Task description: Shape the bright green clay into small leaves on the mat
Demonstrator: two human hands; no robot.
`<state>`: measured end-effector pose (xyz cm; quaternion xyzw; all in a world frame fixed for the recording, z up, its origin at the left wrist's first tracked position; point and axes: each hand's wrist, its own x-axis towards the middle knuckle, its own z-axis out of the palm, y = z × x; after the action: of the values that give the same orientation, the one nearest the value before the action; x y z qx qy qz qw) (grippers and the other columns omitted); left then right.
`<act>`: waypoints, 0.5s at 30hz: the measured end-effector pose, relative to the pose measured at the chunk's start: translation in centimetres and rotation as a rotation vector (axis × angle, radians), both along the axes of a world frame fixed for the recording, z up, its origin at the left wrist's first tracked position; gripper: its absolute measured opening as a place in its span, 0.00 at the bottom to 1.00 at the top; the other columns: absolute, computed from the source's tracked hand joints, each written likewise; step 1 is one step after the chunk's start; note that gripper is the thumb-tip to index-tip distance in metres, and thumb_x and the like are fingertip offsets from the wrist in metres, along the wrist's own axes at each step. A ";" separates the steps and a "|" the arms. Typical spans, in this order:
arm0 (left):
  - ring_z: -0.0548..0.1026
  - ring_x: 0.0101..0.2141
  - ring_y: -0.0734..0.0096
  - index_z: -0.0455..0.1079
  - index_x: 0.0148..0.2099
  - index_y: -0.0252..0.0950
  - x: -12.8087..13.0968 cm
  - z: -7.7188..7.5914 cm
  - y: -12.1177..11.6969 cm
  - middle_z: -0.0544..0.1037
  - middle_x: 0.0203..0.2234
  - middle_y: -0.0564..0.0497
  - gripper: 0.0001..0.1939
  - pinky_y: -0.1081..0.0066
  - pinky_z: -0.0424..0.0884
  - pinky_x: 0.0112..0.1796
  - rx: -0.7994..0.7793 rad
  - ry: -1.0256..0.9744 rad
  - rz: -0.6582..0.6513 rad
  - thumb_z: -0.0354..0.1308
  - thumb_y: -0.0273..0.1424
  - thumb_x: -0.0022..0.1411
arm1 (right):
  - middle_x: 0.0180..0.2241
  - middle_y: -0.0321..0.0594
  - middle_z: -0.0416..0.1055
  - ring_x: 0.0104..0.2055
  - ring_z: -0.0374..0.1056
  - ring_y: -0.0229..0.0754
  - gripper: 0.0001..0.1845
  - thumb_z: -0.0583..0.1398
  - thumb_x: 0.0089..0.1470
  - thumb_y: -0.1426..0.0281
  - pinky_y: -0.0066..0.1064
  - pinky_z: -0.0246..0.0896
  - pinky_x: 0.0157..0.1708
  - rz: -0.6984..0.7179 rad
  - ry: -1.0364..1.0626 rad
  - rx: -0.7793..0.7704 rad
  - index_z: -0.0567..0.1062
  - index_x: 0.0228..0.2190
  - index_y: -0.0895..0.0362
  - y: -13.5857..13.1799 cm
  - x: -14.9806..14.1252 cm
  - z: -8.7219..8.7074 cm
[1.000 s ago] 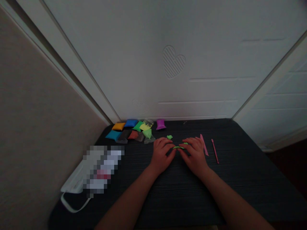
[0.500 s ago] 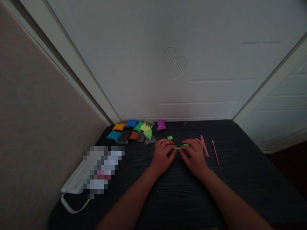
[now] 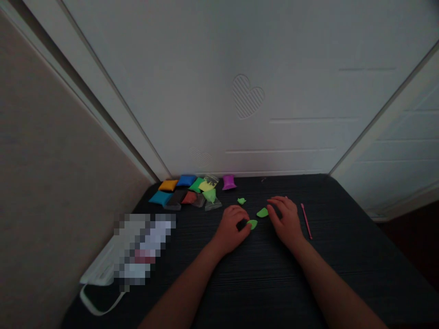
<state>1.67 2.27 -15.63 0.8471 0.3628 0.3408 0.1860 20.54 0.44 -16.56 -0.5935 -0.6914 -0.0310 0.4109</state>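
Observation:
My left hand [image 3: 233,230] pinches a small flat leaf-shaped piece of light green clay [image 3: 253,224] between thumb and fingers. To its right, my right hand [image 3: 285,220] has its thumb and fingers apart and holds nothing. By that thumb a second flat green clay piece [image 3: 262,212] lies on the dark table; whether the thumb touches it I cannot tell. Farther back sits a small green clay lump [image 3: 242,201]. Most of a pink modelling knife is hidden behind my right hand.
Several packets of coloured clay, among them a purple packet [image 3: 229,182] and a teal packet [image 3: 160,198], lie at the back left of the table [image 3: 254,283]. A thin pink tool [image 3: 307,221] is at the right. A white face mask [image 3: 99,262], partly blurred, lies left. Behind stands a white panel [image 3: 206,91].
My hands have moved apart. The left keeps the green piece, now seen broad side up; the right has let go of it and shifted right, uncovering the second flat piece.

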 end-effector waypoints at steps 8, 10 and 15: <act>0.64 0.38 0.68 0.67 0.27 0.36 0.2 -0.1 -0.5 0.70 0.28 0.52 0.03 0.64 0.58 0.43 -0.041 0.240 -0.170 0.53 0.28 0.51 | 0.38 0.41 0.70 0.44 0.61 0.48 0.08 0.55 0.48 0.66 0.46 0.45 0.45 -0.087 -0.162 -0.230 0.72 0.31 0.54 0.3 0.1 -1.3; 0.63 0.38 0.68 0.66 0.27 0.36 0.1 -0.1 -0.5 0.68 0.28 0.51 0.03 0.65 0.57 0.42 -0.042 0.270 -0.164 0.53 0.28 0.50 | 0.37 0.39 0.70 0.43 0.62 0.46 0.07 0.55 0.48 0.66 0.44 0.44 0.46 -0.067 -0.133 -0.253 0.71 0.30 0.54 0.2 0.0 -1.1; 0.62 0.37 0.67 0.65 0.24 0.35 -0.3 0.0 -0.3 0.67 0.29 0.52 0.03 0.66 0.56 0.42 -0.053 0.316 -0.191 0.56 0.29 0.46 | 0.29 0.35 0.72 0.35 0.66 0.41 0.08 0.53 0.50 0.64 0.44 0.44 0.48 -0.005 0.026 -0.307 0.69 0.29 0.54 0.4 -0.1 -0.7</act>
<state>1.41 1.93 -15.61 0.9156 0.3141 0.1748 0.1804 20.42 0.88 -17.28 -0.6512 -0.6813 0.0816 0.3241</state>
